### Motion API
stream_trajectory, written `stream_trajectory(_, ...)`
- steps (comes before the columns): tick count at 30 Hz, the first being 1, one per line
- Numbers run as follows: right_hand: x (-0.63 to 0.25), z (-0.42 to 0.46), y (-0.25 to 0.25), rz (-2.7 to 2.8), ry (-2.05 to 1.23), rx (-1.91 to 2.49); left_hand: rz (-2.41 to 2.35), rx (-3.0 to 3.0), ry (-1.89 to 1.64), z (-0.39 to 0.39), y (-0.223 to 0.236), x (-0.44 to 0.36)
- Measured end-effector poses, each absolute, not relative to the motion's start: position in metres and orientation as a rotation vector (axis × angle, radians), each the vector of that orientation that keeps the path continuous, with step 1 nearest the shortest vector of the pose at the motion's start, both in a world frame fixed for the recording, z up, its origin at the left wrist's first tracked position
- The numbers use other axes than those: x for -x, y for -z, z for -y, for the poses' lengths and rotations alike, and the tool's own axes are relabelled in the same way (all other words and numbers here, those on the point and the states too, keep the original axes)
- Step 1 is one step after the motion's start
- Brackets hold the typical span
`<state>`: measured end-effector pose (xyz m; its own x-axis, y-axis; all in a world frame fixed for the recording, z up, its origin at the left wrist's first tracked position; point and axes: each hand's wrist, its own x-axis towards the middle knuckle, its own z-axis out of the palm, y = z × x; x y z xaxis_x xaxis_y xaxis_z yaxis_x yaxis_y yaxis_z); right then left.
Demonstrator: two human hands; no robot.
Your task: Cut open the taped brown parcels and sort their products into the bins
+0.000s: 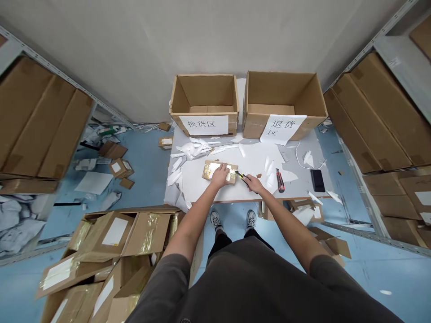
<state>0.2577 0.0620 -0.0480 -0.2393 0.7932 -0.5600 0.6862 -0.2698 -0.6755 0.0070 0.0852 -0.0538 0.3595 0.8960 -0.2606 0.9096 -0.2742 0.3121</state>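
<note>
A small taped cardboard box (206, 172) with a white label lies near the front edge of the white table (198, 190). My left hand (220, 175) rests on top of this box, fingers stretched over its label and tape. In my right hand (253, 183) is a black and yellow utility knife (241, 176), its tip at the box's right end. I cannot make out whether the blade touches the tape. Farther right on the table lies a red and black utility knife (280, 181), apart from my hand.
Two open cardboard boxes with paper signs, one left (204, 96) and one right (283, 92), stand at the table's back. Paper scraps (193, 149) litter the tabletop. A black phone (317, 180) lies right. A large carton of boxes (111, 242) stands left; loaded shelves flank both sides.
</note>
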Motion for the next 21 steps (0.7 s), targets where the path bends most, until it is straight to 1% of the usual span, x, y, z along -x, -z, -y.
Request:
stream_trajectory(5,-0.258,-0.089,0.039,2.459,-1.111,1.92,-1.621,-2.132,-0.049,-0.077,0.06,-0.011)
stream_trajectory(8,-0.256,-0.102,0.036,2.586,-1.029,1.917,-1.626,-2.108,-0.075,-0.078,0.062,-0.011)
stream_trajectory(12,-0.258,-0.11,0.037,2.511,-1.213,1.878,-1.652,-2.076,-0.064,-0.076,0.062,-0.013)
stream_trajectory(17,-0.261,-0.104,0.044,2.175,-1.665,1.849,-1.677,-2.029,-0.047,-0.073,0.061,-0.016)
stream_trajectory(21,-0.264,-0.099,0.047,2.028,-1.774,1.838,-1.685,-2.016,-0.033,-0.073,0.058,-0.016)
